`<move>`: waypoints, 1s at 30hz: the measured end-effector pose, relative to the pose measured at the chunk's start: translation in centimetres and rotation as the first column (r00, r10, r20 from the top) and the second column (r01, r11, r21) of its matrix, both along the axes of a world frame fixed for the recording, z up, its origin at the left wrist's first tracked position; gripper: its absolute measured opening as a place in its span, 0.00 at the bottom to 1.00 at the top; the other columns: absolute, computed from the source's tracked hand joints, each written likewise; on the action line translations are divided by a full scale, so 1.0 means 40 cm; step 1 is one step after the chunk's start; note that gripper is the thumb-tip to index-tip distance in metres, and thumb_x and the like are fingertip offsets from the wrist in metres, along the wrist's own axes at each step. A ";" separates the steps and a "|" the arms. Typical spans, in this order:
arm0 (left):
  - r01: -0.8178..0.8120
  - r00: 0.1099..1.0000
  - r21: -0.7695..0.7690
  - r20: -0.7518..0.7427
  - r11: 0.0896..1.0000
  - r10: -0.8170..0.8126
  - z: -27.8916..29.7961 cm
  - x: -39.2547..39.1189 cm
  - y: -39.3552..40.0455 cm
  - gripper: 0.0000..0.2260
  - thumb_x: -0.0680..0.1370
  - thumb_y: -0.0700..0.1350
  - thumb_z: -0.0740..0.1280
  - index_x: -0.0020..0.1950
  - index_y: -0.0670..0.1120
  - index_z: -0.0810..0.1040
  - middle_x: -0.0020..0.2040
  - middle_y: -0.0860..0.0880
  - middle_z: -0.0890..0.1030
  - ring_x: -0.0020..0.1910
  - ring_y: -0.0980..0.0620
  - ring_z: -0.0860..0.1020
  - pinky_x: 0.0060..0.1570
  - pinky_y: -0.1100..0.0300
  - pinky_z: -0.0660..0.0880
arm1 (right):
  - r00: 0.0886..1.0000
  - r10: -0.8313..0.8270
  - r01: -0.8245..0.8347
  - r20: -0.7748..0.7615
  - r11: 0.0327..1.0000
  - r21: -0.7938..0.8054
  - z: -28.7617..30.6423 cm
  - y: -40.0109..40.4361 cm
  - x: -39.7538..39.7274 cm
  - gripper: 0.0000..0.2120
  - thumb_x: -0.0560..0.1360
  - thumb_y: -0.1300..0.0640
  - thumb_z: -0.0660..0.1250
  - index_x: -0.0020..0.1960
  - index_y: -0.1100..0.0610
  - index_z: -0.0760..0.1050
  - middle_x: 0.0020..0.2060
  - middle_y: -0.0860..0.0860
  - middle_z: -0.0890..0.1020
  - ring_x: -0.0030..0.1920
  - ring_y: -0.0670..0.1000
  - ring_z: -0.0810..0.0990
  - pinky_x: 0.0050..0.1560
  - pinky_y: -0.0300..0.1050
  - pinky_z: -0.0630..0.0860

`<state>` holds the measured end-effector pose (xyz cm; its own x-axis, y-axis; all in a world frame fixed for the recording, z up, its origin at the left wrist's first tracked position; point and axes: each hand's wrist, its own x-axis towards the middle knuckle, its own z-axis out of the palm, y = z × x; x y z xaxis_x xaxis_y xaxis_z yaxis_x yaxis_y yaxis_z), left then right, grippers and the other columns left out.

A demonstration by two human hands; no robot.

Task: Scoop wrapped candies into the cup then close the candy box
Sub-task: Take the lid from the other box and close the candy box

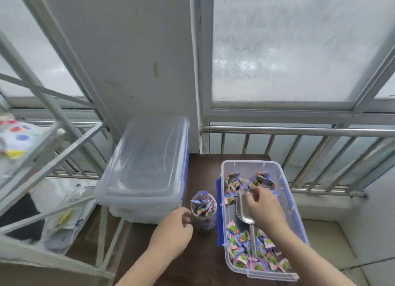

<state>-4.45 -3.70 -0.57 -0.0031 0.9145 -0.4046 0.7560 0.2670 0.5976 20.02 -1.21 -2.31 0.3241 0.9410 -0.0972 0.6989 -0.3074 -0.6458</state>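
The left hand curls loosely beside the full cup, steadying it, while right hand fingers rest spread over the scoop lying in the box.

A home balcony, it seems. Frosted windows stand above a metal railing. A folding rack holds household bags beside a small table.

One head-worn wide-angle view looks forward and down, close over the table, toward the window.

Dark table carries cup, candy box.
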 end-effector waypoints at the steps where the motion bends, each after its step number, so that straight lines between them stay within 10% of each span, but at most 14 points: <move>1: 0.043 0.999 0.028 0.028 0.999 -0.044 0.042 -0.012 -0.001 0.16 0.74 0.41 0.62 0.58 0.56 0.79 0.50 0.60 0.81 0.47 0.61 0.79 0.57 0.60 0.76 | 1.000 0.027 -0.026 -0.011 0.999 0.031 0.028 0.021 -0.027 0.10 0.79 0.51 0.61 0.54 0.55 0.77 0.47 0.51 0.81 0.46 0.51 0.78 0.49 0.46 0.76; 6: 0.021 0.980 0.320 0.182 0.947 -0.083 0.221 -0.087 0.050 0.11 0.77 0.39 0.64 0.51 0.52 0.84 0.45 0.55 0.85 0.39 0.58 0.80 0.42 0.68 0.76 | 0.979 0.186 -0.178 -0.077 0.979 0.101 0.135 0.117 -0.177 0.14 0.79 0.49 0.61 0.59 0.55 0.77 0.50 0.51 0.83 0.49 0.51 0.80 0.52 0.49 0.78; 10: -0.184 0.983 0.528 0.105 0.829 0.151 0.212 -0.236 0.221 0.14 0.79 0.42 0.66 0.65 0.45 0.79 0.60 0.48 0.80 0.58 0.52 0.79 0.60 0.59 0.73 | 0.958 0.272 -0.268 -0.092 0.962 0.057 0.165 0.195 -0.310 0.18 0.78 0.44 0.60 0.61 0.54 0.76 0.50 0.51 0.83 0.48 0.51 0.80 0.50 0.49 0.78; 13: -0.247 0.948 0.463 -0.067 0.851 0.312 0.172 -0.348 0.326 0.23 0.79 0.48 0.66 0.72 0.41 0.71 0.69 0.42 0.72 0.68 0.42 0.72 0.68 0.50 0.68 | 0.954 0.297 -0.299 -0.043 0.953 -0.056 0.153 0.257 -0.390 0.18 0.76 0.43 0.59 0.49 0.57 0.76 0.42 0.53 0.80 0.40 0.52 0.78 0.43 0.48 0.74; 19: -0.303 0.930 0.174 -0.163 0.937 0.331 0.099 -0.423 0.376 0.35 0.79 0.63 0.60 0.76 0.38 0.64 0.74 0.39 0.69 0.72 0.39 0.70 0.68 0.49 0.68 | 0.984 0.152 -0.172 -0.096 0.951 -0.258 0.131 0.334 -0.465 0.31 0.71 0.43 0.64 0.64 0.64 0.70 0.59 0.61 0.73 0.55 0.62 0.77 0.56 0.55 0.77; 30: -0.402 0.909 0.228 -0.019 0.887 0.417 0.114 -0.389 0.372 0.30 0.78 0.60 0.65 0.70 0.37 0.72 0.67 0.39 0.74 0.65 0.39 0.75 0.63 0.48 0.73 | 0.988 0.123 -0.117 0.090 0.991 -0.063 0.133 0.288 -0.497 0.30 0.74 0.41 0.63 0.64 0.65 0.70 0.61 0.62 0.71 0.63 0.62 0.69 0.64 0.57 0.68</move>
<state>-20.01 11.16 4.01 -0.4159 0.8904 -0.1848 0.6464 0.4324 0.6287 0.14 10.30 3.00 0.2194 0.9674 -0.1263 0.7897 -0.2521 -0.5593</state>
